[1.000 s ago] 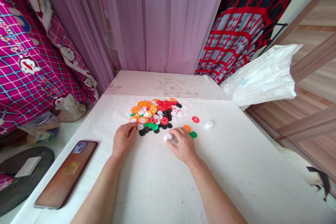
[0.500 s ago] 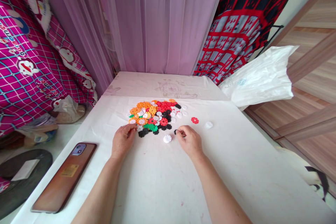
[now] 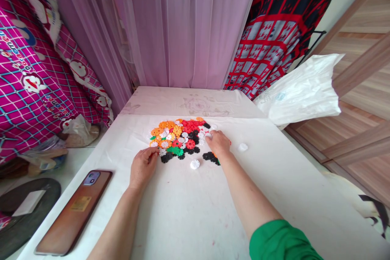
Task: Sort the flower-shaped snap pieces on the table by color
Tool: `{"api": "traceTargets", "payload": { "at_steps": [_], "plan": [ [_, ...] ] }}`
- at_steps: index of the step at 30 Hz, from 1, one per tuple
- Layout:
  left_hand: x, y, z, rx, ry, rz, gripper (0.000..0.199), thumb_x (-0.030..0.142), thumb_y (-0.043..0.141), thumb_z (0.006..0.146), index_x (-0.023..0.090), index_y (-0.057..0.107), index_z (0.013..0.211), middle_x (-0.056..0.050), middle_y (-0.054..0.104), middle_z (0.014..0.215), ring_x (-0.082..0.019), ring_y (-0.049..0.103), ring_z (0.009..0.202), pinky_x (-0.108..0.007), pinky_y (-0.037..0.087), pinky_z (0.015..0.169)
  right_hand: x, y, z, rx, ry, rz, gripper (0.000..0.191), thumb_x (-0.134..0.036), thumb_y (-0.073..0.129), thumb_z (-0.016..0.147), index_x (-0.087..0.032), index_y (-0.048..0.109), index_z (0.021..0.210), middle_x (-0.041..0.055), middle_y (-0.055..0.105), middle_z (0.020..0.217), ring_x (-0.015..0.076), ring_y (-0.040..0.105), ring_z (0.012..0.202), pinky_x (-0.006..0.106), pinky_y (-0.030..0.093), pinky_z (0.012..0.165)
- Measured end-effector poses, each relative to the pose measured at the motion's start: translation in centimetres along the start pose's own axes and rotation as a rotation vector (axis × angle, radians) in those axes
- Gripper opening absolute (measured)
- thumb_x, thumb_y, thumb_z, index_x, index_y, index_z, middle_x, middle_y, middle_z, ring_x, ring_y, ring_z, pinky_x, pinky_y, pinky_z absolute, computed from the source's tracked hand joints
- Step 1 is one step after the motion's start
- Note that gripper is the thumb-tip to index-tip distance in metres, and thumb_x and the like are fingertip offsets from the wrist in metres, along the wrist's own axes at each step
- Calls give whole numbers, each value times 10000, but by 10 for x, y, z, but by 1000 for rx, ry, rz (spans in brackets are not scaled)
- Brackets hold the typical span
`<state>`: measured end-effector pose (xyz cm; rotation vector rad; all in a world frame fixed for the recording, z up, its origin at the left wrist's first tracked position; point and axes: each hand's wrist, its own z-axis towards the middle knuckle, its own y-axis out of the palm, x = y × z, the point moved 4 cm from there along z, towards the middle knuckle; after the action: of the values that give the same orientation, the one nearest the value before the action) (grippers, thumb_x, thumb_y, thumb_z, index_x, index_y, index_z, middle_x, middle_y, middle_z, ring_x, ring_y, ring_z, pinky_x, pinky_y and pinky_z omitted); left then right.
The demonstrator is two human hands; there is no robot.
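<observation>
Hands (image 3: 143, 165) — two, at one disc pile (image 3: 181, 139)

The discs (image 3: 177, 131) look like smooth plastic; the phone (image 3: 73, 213) has a glossy back; the table cover (image 3: 183, 211) seems smooth; the curtain (image 3: 183, 28) is of thin cloth, the bag (image 3: 301, 89) of wrinkled plastic, the panels (image 3: 362, 85) of matt wood

A pile of discs (image 3: 175, 132) lay on the table (image 3: 176, 219), the left hand (image 3: 144, 166) at its near left edge, the right hand (image 3: 218, 143) at its right. Before it lay a loose piece (image 3: 195, 164), with a few more discs (image 3: 209, 157) to the right. A second piece (image 3: 243, 147) lay beyond the right hand's right side. A phone (image 3: 74, 211) lay near the table's left edge; behind hung a curtain (image 3: 189, 24).
</observation>
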<state>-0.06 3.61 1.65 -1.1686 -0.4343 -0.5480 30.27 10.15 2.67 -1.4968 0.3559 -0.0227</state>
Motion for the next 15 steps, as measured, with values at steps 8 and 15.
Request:
{"api": "traceTargets", "payload": {
  "at_steps": [8, 15],
  "plan": [
    [-2, 2, 0, 1, -3, -16, 290, 350, 434, 844, 248, 699, 902, -24, 762, 991, -218, 678, 914, -347, 519, 861, 6, 4, -13, 119, -58, 195, 234, -342, 585, 850, -232, 702, 1020, 72, 656, 1028, 203, 633, 878, 315, 461, 761],
    [-3, 3, 0, 0, 0, -8, 289, 342, 434, 836, 247, 699, 900, -23, 761, 999, -216, 683, 907, -342, 522, 852, -2, 2, -82, 227, -345, 554, 198, -325, 604, 808, -224, 668, 966, 39, 669, 975, 158, 625, 767, 289, 492, 751]
  ]
}}
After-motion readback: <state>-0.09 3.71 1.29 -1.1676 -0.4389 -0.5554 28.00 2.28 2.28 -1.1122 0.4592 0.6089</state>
